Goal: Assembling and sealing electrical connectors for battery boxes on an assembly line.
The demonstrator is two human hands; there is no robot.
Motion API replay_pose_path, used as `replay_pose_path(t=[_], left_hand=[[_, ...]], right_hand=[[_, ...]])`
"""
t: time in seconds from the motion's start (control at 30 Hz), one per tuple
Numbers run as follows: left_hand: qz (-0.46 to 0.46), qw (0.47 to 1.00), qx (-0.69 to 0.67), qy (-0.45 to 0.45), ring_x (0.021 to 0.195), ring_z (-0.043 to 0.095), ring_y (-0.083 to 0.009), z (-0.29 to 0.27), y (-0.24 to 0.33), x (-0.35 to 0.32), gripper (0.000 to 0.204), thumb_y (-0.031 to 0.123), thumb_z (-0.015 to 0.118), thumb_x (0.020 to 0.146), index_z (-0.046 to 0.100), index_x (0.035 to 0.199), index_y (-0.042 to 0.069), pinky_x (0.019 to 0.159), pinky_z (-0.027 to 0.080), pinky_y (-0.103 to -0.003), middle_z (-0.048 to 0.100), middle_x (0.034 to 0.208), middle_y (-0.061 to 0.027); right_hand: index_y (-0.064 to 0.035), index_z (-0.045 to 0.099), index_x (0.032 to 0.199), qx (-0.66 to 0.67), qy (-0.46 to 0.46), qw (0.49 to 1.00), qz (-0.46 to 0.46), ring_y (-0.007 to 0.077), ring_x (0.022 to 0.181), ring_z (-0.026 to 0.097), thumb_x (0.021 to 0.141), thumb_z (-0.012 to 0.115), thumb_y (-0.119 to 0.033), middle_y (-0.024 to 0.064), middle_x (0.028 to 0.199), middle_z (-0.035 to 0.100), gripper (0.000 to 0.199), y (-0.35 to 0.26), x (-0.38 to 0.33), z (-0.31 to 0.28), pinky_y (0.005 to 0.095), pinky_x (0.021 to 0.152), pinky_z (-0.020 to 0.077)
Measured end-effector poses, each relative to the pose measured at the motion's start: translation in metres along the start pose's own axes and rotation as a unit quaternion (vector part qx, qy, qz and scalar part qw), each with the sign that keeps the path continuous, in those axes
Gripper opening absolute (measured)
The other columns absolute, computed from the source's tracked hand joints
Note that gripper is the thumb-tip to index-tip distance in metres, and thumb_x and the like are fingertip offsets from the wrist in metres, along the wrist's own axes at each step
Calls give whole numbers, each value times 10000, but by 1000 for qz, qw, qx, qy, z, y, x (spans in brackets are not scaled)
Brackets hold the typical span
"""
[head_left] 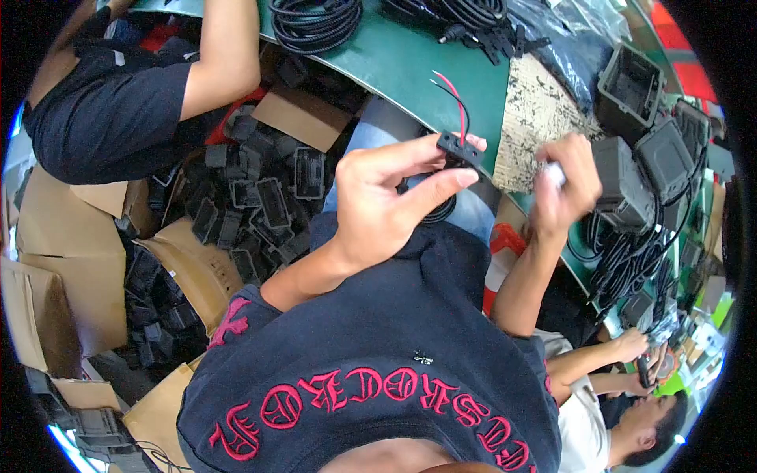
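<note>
My left hand (378, 201) pinches a small black plastic connector block (460, 151) between thumb and fingers, in front of my chest near the table edge. A red wire and a black wire (457, 102) rise from its top, their ends loose. Below it, a coil of black cable (440, 211) shows partly behind my fingers. To the right, my right hand (566, 183) is raised and closed, slightly blurred. A pale spot shows at its curled fingers, and whatever they hold cannot be made out. The two hands are apart.
Coiled black cables (315, 24) lie on the green table (386, 67), beside a cardboard sheet (536, 102). Black plastic boxes (631, 83) stand at right. Cartons (71, 284) and piled black housings (256, 197) fill the left. A co-worker's arm (229, 55) and another person (583, 418) are nearby.
</note>
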State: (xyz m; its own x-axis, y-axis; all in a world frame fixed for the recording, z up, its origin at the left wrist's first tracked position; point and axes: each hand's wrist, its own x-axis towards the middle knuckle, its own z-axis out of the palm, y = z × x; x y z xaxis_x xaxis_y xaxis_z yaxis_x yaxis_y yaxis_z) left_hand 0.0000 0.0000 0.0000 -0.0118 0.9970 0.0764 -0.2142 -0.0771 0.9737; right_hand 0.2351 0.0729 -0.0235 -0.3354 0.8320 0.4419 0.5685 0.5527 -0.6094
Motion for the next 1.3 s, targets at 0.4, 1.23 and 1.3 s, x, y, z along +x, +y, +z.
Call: replay_pose_path(t=[0.4,1.23,1.3], left_hand=[[-3,964,-240,118,816,631,-95,42,-20,13,294,50,728,849,670,1125,-30,697,530,-244,680,913,-45],[-378,850,12,365,882,644,-159,-256,-68,-154,377,329,617,950,671,1086,-17,845,484,-300,701,964,-78],[-367,876,-44,309,854,656,-152,-223,-16,-132,337,300,624,944,672,1075,-6,790,509,-295,701,948,-83]], right_hand=[[71,708,861,1,362,932,8,217,651,652,749,784,1,170,767,703,152,-75,-7,92,330,636,533],[-13,698,1072,43,-179,982,-42,188,633,588,825,709,-2,115,759,635,247,-125,15,98,281,593,466],[-38,667,1075,85,-206,971,-82,241,628,620,808,750,-125,92,787,620,293,-130,14,118,329,572,504]])
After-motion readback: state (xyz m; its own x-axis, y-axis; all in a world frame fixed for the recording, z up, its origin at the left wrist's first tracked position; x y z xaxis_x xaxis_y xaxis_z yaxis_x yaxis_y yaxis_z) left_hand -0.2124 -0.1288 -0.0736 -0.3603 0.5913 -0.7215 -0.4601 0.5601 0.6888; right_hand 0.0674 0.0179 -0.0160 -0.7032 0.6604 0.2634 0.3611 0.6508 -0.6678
